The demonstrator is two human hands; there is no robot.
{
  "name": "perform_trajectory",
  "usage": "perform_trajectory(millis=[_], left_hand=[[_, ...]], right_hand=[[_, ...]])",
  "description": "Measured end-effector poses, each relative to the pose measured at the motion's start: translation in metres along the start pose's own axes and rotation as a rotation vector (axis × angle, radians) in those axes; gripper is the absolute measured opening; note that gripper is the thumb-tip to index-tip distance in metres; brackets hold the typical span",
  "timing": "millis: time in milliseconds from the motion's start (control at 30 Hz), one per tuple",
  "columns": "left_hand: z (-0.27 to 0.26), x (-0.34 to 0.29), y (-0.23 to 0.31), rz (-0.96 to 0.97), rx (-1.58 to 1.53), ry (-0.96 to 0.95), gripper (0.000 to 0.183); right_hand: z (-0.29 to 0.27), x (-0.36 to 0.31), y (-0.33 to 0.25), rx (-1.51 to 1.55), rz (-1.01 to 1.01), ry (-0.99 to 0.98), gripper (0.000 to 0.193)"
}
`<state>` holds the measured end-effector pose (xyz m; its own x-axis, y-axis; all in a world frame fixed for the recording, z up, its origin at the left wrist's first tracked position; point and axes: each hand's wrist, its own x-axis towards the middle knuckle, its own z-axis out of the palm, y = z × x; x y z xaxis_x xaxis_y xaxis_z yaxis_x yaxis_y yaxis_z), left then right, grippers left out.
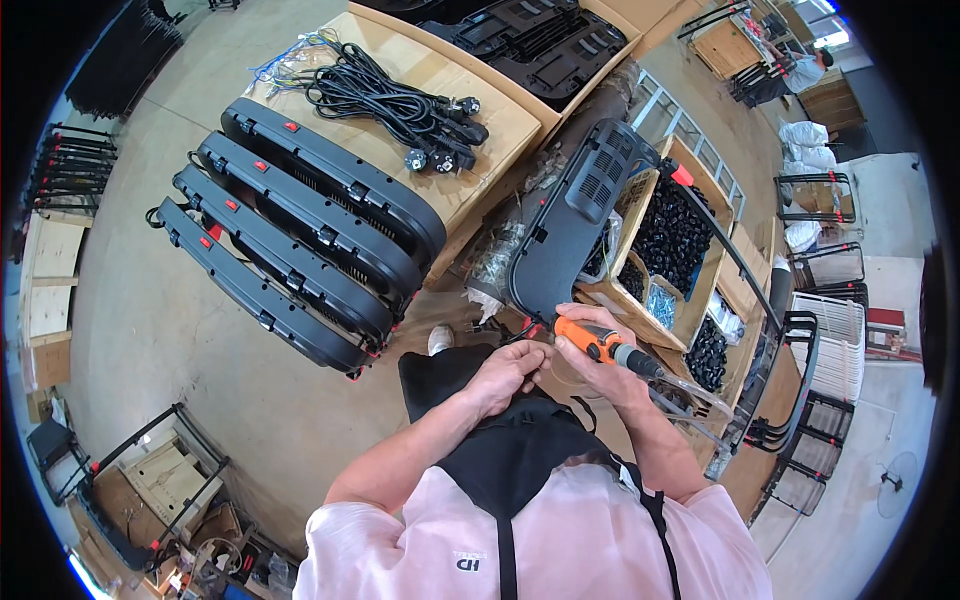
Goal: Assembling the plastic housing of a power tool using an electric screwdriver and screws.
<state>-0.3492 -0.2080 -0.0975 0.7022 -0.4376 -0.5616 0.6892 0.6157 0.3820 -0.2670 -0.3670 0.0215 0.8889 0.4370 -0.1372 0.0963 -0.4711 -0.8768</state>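
My right hand [606, 372] is wrapped round an orange and black power screwdriver [592, 340], whose dark nose points to the right. Close beside it, my left hand [512, 376] is closed in a pinch in front of my black apron [520, 440]. Whatever its fingertips hold is too small to make out. Just beyond both hands stands a long black plastic housing [562, 236] with a vented block at its far end. Its near end almost meets the right hand. A small red part [531, 329] shows below that end.
Several similar black housings [330, 215] with red switches stand in a row at left. Black power cables [385, 95] lie on a cardboard-topped surface. A wooden bin [625, 235] of black knobs and screws is at right. Far right, a person [800, 75] is by frames.
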Motion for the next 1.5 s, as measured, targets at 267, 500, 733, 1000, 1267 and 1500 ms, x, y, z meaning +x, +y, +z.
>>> perform_trajectory(millis=[267,500,733,1000,1267,1500], left_hand=[[-0.003,0.007,0.009,0.058,0.060,0.040,0.022],[0.000,0.021,0.039,0.021,-0.268,0.060,0.025],[0.011,0.042,0.064,0.109,-0.468,0.023,0.022],[0.009,0.055,0.071,0.123,-0.448,-0.019,0.019],[0.022,0.056,0.077,0.073,-0.535,0.025,0.027],[0.018,0.043,0.065,0.028,-0.440,0.051,0.033]], right_hand=[[-0.006,0.004,-0.009,-0.016,-0.039,0.005,0.036],[-0.019,0.000,-0.017,0.246,-0.080,0.223,0.046],[-0.029,0.018,-0.013,0.459,-0.066,0.231,0.051],[-0.032,0.030,-0.008,0.462,-0.034,0.234,0.052],[-0.027,0.041,-0.014,0.424,-0.010,0.250,0.051],[-0.010,0.076,-0.012,0.348,-0.012,0.248,0.048]])
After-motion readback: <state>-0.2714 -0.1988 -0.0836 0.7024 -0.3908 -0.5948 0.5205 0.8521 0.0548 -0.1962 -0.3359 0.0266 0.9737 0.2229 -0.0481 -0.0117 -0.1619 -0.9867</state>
